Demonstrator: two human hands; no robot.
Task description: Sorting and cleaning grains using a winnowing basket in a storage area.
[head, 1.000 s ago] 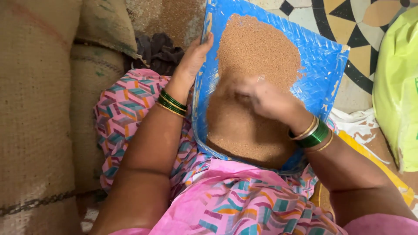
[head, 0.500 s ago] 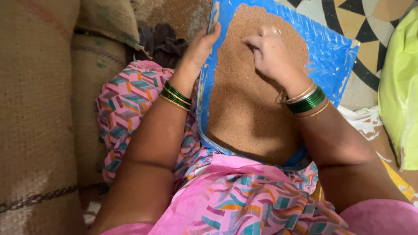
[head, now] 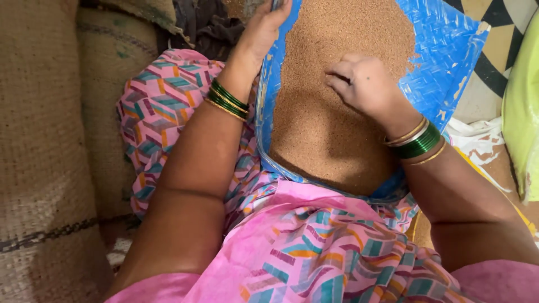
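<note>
Head view, looking down over the lap.

Left hand (head: 264, 31) — grips the left edge of the blue tray (head: 443, 50), fingers curled over the rim at the top of the frame; the fingertips run out of view. Green and gold bangles (head: 225, 101) sit on the wrist just below it.

Right hand (head: 365, 84) — rests palm down on the brown grain (head: 331, 129), fingers loosely bent and touching the surface, holding nothing that can be seen. A second set of bangles, green and gold (head: 418, 143), circles the wrist just behind it.

Grain — fine, reddish-brown, spread across the tray's middle, under and all around the right hand, between the two hands. Bare blue tray shows to the right of that hand, with scuffed pale patches.

Pink patterned cloth (head: 314, 247) — covers the lap below both forearms, and the tray's near edge lies on it.

Burlap sacks (head: 39, 151) — stacked well to the left of the left arm.

Yellow-green bag (head: 522, 112) — beyond the right hand, at the frame's right edge, apart from the tray.

Patterned floor (head: 494, 50) — showing past the tray's far right corner.
</note>
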